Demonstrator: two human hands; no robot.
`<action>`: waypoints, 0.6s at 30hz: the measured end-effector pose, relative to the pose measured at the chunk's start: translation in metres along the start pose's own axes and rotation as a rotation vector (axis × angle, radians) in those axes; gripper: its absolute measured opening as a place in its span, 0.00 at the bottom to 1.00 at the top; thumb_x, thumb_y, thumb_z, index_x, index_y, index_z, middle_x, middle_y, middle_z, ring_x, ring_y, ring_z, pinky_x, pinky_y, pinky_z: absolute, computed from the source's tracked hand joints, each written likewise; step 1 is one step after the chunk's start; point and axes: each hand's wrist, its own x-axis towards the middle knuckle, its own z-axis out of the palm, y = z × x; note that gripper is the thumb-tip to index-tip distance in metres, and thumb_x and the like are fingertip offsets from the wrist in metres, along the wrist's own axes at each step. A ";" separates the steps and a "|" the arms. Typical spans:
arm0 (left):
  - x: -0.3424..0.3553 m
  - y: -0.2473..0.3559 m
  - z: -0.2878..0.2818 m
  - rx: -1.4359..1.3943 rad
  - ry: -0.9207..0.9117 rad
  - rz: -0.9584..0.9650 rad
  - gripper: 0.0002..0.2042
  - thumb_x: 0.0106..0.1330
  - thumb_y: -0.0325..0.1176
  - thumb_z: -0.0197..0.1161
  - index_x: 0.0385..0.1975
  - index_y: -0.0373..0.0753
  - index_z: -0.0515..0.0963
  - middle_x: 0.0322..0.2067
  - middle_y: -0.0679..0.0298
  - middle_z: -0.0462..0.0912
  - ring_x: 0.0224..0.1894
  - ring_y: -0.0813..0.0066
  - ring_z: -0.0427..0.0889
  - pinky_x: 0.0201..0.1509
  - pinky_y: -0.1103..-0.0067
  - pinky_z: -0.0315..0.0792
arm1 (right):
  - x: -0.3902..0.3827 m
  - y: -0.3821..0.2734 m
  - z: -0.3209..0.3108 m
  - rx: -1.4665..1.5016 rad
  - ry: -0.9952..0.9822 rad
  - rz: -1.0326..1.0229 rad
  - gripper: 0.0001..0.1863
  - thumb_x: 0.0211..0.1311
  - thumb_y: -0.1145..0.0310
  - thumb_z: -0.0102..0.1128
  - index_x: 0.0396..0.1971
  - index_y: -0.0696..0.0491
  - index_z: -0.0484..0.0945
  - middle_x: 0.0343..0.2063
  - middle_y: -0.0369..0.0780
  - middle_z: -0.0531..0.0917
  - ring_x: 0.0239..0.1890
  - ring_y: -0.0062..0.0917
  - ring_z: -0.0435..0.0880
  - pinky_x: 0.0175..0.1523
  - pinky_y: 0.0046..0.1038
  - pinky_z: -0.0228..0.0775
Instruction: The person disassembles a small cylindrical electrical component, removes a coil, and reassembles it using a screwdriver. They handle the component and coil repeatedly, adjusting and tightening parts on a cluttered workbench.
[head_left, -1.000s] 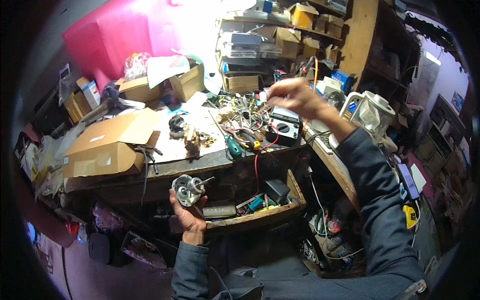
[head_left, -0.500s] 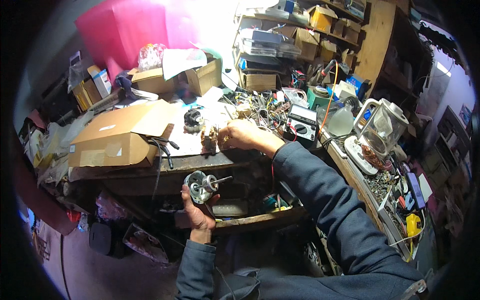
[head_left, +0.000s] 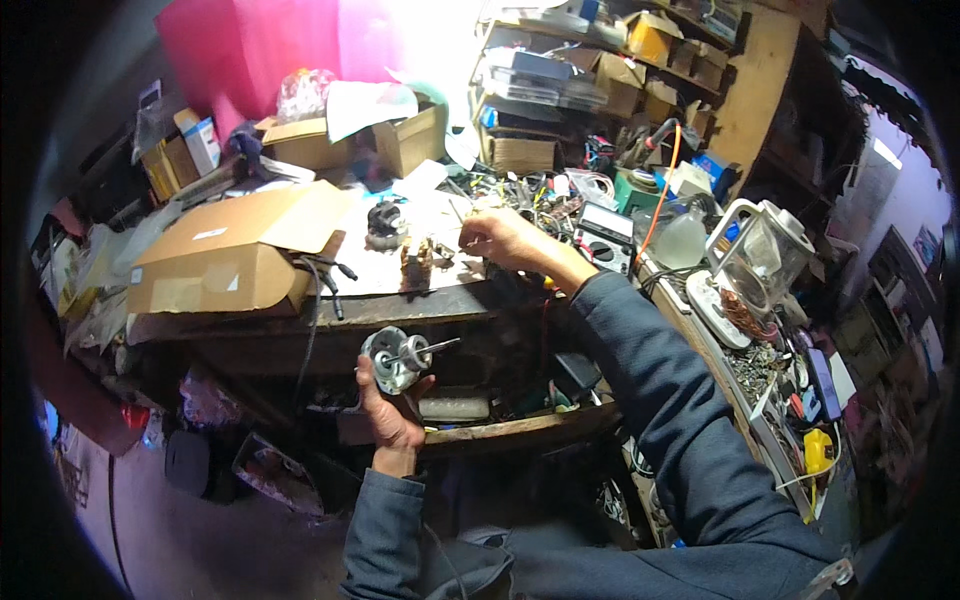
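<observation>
Since half a second ago, the right hand (head_left: 508,243) has drawn off a little from the copper-coloured part (head_left: 415,272) on the workbench (head_left: 380,306), over toward the pile of tools and wires (head_left: 545,195). Its arm reaches forward and inward from the right, the dark sleeve (head_left: 660,385) crossing in front of the bench edge. Knuckles face up and the fingers curl downward with their tips close together; whether they pinch anything, I cannot tell.

Below the bench edge, the left hand (head_left: 395,425) comes up from a bent forearm, with the wrist upright. Its fingers are closed on a metal part (head_left: 384,362), the thumb up along the left side and the other fingers underneath and behind it.

Pale labels sit on the cardboard box (head_left: 220,280) to the left, but their print is too small to read. Markings on the face of the meter (head_left: 606,237), near the right hand, are likewise too fine to make out.

Silvery grey, the metal part has a round, flanged body with a smaller ring in front; a thin shaft (head_left: 443,347) runs out from it to the right, tilted slightly upward. It is held above the open drawer (head_left: 520,432), clear of the bench.
</observation>
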 end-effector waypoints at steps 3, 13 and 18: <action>0.000 0.002 -0.003 -0.024 -0.041 -0.016 0.32 0.67 0.67 0.57 0.53 0.43 0.79 0.40 0.62 0.88 0.36 0.66 0.88 0.34 0.72 0.85 | 0.000 -0.001 0.007 -0.104 0.007 -0.064 0.06 0.61 0.72 0.66 0.35 0.56 0.82 0.33 0.46 0.85 0.39 0.38 0.85 0.45 0.35 0.77; 0.001 0.001 -0.004 -0.015 -0.012 -0.026 0.32 0.65 0.68 0.58 0.51 0.43 0.79 0.39 0.63 0.88 0.35 0.66 0.88 0.34 0.73 0.84 | -0.009 -0.020 -0.015 -0.168 0.102 -0.041 0.06 0.61 0.72 0.65 0.36 0.57 0.82 0.34 0.47 0.84 0.42 0.41 0.84 0.48 0.37 0.77; 0.003 0.000 -0.007 0.001 -0.013 -0.011 0.32 0.66 0.68 0.58 0.51 0.43 0.79 0.39 0.64 0.88 0.35 0.66 0.88 0.34 0.73 0.84 | -0.022 -0.023 -0.052 -0.180 0.222 -0.011 0.05 0.62 0.72 0.63 0.34 0.56 0.84 0.31 0.49 0.86 0.38 0.44 0.87 0.44 0.39 0.78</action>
